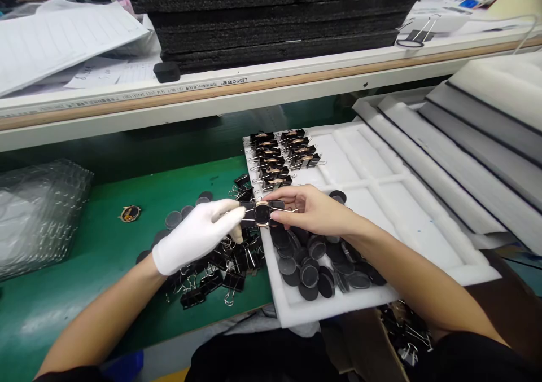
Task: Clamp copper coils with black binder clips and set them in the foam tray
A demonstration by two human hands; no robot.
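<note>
My left hand (199,235), in a white glove, pinches a black binder clip (249,215) on the left side of a small round disc (262,213). My bare right hand (305,208) pinches a second black clip on the disc's right side. Both hands hover over the left edge of a white foam tray (381,201). Clipped discs (277,156) lie in rows at the tray's far left. Loose dark discs (317,263) pile in its near part. A heap of loose binder clips (220,269) lies on the green mat below my left hand.
A stack of clear plastic sheets (38,213) sits at the left. A gold-rimmed piece (129,213) lies on the mat. White foam trays (478,139) are stacked at the right. Black foam sheets (275,15) and papers (63,43) rest on the raised shelf. A box of clips (406,331) stands bottom right.
</note>
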